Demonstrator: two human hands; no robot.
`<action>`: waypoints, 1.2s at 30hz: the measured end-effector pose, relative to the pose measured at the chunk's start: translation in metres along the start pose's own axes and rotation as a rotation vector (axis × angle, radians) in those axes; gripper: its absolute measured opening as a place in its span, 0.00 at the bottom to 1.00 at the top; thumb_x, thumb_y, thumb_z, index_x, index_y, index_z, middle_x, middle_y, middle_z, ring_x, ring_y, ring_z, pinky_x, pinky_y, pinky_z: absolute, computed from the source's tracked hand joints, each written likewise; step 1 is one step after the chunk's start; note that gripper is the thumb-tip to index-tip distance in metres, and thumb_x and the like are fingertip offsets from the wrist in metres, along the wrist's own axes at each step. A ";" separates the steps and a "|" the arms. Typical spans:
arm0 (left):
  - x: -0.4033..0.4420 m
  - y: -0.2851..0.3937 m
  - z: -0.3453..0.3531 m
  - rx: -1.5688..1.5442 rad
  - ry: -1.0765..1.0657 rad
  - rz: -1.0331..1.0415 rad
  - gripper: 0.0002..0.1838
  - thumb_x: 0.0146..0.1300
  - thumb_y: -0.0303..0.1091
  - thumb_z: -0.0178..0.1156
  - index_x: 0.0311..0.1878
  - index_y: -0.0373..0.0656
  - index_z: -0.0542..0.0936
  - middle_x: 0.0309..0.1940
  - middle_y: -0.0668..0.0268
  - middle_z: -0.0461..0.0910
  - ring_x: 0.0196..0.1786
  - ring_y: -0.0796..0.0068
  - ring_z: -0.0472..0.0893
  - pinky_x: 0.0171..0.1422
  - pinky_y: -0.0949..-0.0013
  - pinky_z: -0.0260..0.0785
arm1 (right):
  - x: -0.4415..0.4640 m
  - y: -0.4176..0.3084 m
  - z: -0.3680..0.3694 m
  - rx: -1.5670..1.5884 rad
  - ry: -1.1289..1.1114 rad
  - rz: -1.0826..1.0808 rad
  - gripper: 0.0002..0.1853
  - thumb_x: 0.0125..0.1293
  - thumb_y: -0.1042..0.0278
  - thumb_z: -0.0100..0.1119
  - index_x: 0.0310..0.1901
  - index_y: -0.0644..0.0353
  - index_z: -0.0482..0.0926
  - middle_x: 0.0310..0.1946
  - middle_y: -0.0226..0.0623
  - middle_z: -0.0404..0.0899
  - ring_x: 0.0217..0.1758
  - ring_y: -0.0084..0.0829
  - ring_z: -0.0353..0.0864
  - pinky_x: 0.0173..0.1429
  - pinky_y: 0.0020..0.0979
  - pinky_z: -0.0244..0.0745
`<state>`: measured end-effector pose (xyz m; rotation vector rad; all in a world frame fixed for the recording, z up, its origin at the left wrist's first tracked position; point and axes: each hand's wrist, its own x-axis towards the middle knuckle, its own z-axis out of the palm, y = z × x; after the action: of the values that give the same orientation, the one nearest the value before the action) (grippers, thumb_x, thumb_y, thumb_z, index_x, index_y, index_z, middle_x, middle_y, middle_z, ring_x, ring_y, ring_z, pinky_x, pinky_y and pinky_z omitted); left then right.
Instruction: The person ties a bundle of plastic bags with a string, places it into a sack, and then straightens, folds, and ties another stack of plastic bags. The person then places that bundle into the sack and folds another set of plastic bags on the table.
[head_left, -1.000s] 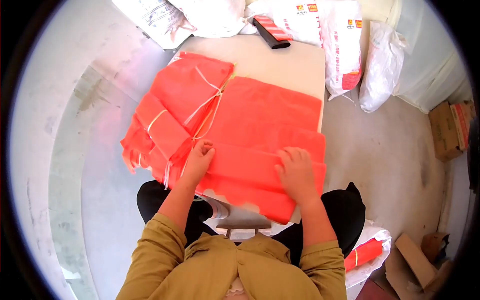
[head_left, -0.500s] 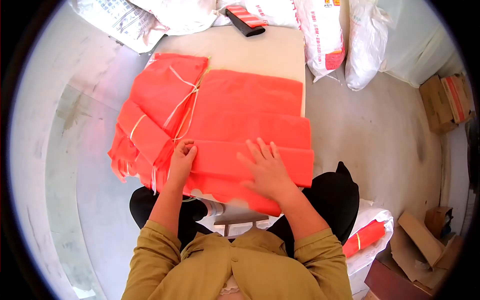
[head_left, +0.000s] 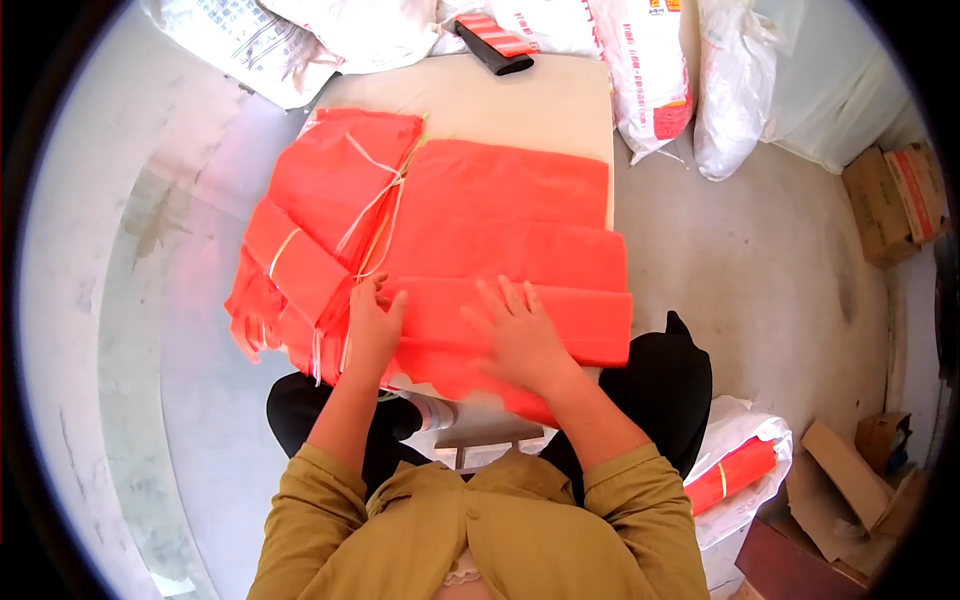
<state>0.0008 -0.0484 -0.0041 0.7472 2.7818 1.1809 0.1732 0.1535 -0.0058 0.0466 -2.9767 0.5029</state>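
- The red cloth (head_left: 515,190) lies on the pale surface (head_left: 540,100) in front of the person, its near part folded into a flat band running left to right.
- The left hand (head_left: 375,325) is at the left end of this band, fingers loosely bent and released, the thumb standing apart from them.
- The right hand (head_left: 527,345) is spread over the middle of the band, fingers fanned and released; it is slightly blurred, and how firmly it presses cannot be told.
- Just left of the cloth is a heap of red fabric (head_left: 345,160), with a pale string (head_left: 398,183) running along its right side.
- A folded red bundle (head_left: 300,262) with a yellow band around it lies slantwise on the heap's near part.
- At the surface's far edge rests a black item (head_left: 510,65) with red-and-white stripes, beside white sacks (head_left: 645,80).
- The person's black-clad knees (head_left: 655,395) flank the near edge.
- At lower right, an open white bag (head_left: 775,430) holds a red roll (head_left: 735,475), near an opened carton (head_left: 800,550).
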 end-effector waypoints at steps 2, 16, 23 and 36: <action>-0.011 0.018 -0.001 0.252 -0.021 0.238 0.28 0.66 0.31 0.65 0.68 0.38 0.72 0.61 0.51 0.76 0.62 0.55 0.76 0.68 0.55 0.69 | 0.000 0.000 0.003 0.003 0.000 0.012 0.43 0.63 0.34 0.64 0.76 0.45 0.69 0.81 0.46 0.57 0.84 0.52 0.50 0.84 0.61 0.43; -0.024 0.042 0.029 0.452 -0.452 0.566 0.49 0.57 0.53 0.70 0.79 0.42 0.64 0.81 0.55 0.59 0.83 0.51 0.56 0.83 0.41 0.50 | -0.028 0.025 -0.010 0.092 0.039 0.114 0.42 0.61 0.43 0.67 0.74 0.51 0.68 0.81 0.44 0.55 0.85 0.51 0.48 0.85 0.59 0.39; -0.025 0.047 0.027 0.462 -0.478 0.545 0.54 0.51 0.55 0.75 0.79 0.42 0.64 0.82 0.55 0.58 0.84 0.52 0.55 0.83 0.42 0.50 | -0.090 0.056 -0.038 0.110 0.042 0.250 0.41 0.60 0.47 0.69 0.73 0.52 0.70 0.82 0.46 0.54 0.86 0.51 0.46 0.85 0.57 0.40; -0.018 0.050 0.024 0.460 -0.544 0.555 0.56 0.49 0.55 0.74 0.80 0.43 0.62 0.83 0.55 0.56 0.84 0.49 0.53 0.84 0.44 0.46 | -0.117 0.060 -0.034 -0.090 0.204 0.234 0.33 0.56 0.73 0.65 0.68 0.52 0.77 0.75 0.46 0.67 0.81 0.50 0.62 0.79 0.56 0.58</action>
<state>0.0429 -0.0102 0.0104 1.6578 2.4355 0.2473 0.2899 0.2228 -0.0078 -0.3430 -2.8124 0.3710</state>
